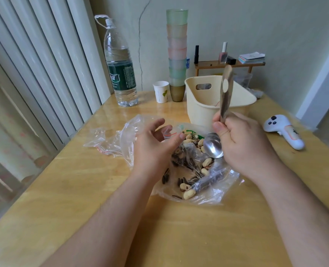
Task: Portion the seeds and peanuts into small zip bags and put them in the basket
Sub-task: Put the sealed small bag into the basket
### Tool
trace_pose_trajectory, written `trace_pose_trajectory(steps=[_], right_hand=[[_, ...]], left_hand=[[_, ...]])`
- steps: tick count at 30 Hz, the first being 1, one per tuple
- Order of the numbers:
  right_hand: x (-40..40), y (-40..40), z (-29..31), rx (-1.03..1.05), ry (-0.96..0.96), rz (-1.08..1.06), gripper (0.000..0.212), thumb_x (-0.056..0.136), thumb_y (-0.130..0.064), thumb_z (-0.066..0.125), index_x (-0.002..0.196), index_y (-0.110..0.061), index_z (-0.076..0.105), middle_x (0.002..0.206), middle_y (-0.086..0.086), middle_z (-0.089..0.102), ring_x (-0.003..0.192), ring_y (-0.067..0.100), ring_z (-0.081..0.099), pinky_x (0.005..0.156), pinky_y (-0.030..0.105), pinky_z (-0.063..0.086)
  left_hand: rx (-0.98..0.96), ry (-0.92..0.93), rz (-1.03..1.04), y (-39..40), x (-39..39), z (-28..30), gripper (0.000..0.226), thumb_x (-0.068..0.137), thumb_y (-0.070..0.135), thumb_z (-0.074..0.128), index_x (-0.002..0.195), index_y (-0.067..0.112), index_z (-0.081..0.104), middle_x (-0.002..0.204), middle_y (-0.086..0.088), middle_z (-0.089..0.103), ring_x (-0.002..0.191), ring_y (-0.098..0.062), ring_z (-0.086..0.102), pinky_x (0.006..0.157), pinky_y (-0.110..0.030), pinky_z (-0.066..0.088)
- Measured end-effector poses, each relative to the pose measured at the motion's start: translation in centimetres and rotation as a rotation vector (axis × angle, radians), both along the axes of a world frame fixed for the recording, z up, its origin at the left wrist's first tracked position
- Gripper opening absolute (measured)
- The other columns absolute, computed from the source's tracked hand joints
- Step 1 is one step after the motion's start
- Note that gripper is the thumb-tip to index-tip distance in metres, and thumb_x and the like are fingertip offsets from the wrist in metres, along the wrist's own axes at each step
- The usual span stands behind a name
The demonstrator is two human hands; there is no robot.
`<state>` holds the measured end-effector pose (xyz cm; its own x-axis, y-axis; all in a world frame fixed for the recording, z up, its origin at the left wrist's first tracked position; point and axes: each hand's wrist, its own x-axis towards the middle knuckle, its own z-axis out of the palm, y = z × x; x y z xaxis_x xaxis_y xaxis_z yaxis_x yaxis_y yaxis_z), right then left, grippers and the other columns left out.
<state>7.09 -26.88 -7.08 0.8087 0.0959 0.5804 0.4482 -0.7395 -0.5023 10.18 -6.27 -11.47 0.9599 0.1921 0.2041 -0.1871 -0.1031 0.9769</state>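
Seeds and peanuts lie on an opened clear plastic bag mid-table, just before the cream basket. Our left hand pinches a small zip bag (red-striped); our right hand grips a metal spoon, bowl downward over the pile.

A water bottle, a paper cup and stacked tumblers are set at the table's far edge — a white controller is laid to the right.
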Motion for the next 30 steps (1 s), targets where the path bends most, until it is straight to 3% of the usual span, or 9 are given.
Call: trace_pose_trajectory(steps=[4,9,15,20,24,30], right_hand=[[0.0,-0.1,-0.1,-0.065,0.067,0.02,0.016,0.105,-0.026,0.048,0.092,-0.028,0.057,0.093,-0.008,0.06,0.085,0.018,0.054,0.072,0.034,0.043],[-0.4,0.5,0.2,-0.11,0.154,0.131,0.028,0.104,-0.033,0.047,0.078,-0.042,0.046,0.08,-0.018,0.054,0.079,-0.001,0.052,0.065,0.029,0.037],[-0.7,1.7,-0.2,-0.025,0.192,0.138,0.022,0.106,-0.032,0.049,0.088,-0.022,0.056,0.076,-0.006,0.06,0.076,0.014,0.059,0.067,0.035,0.045],[-0.5,1.8,-0.6,0.08,0.204,0.109,0.028,0.106,-0.031,0.052,0.078,-0.028,0.053,0.06,-0.009,0.058,0.066,0.009,0.06,0.065,0.03,0.048],[-0.8,2.0,-0.4,0.112,0.254,0.187,0.023,0.105,-0.03,0.052,0.084,-0.027,0.06,0.065,-0.014,0.064,0.063,0.011,0.061,0.063,0.029,0.05],[-1.2,2.7,0.0,0.139,0.502,0.182,0.024,0.109,-0.03,0.048,0.088,-0.024,0.058,0.059,0.007,0.071,0.052,0.018,0.07,0.062,0.034,0.059]], left_hand=[[0.068,-0.006,-0.002,-0.2,-0.1,-0.2,0.078,0.072,0.039,0.097,0.14,0.03,0.06,0.111,0.016,0.077,0.106,0.001,0.072,0.1,-0.041,0.059],[0.145,-0.017,0.004,-0.7,-0.4,-0.3,0.081,0.071,0.046,0.096,0.142,0.03,0.06,0.113,0.018,0.076,0.105,0.003,0.072,0.098,-0.04,0.059],[0.102,-0.045,0.057,-1.6,-0.5,-0.7,0.078,0.074,0.043,0.094,0.142,0.032,0.059,0.114,0.017,0.076,0.107,-0.002,0.073,0.097,-0.042,0.06],[0.02,-0.035,0.082,-1.5,-0.3,-1.0,0.075,0.075,0.038,0.094,0.141,0.03,0.06,0.114,0.014,0.077,0.106,-0.004,0.073,0.097,-0.043,0.06],[0.043,-0.034,0.081,-1.4,-0.4,-0.9,0.074,0.078,0.035,0.093,0.143,0.027,0.059,0.115,0.015,0.076,0.106,0.0,0.072,0.095,-0.036,0.061],[0.078,-0.042,0.088,-1.2,-0.3,-0.9,0.071,0.079,0.036,0.092,0.142,0.027,0.059,0.113,0.015,0.076,0.106,0.001,0.071,0.099,-0.039,0.059]])
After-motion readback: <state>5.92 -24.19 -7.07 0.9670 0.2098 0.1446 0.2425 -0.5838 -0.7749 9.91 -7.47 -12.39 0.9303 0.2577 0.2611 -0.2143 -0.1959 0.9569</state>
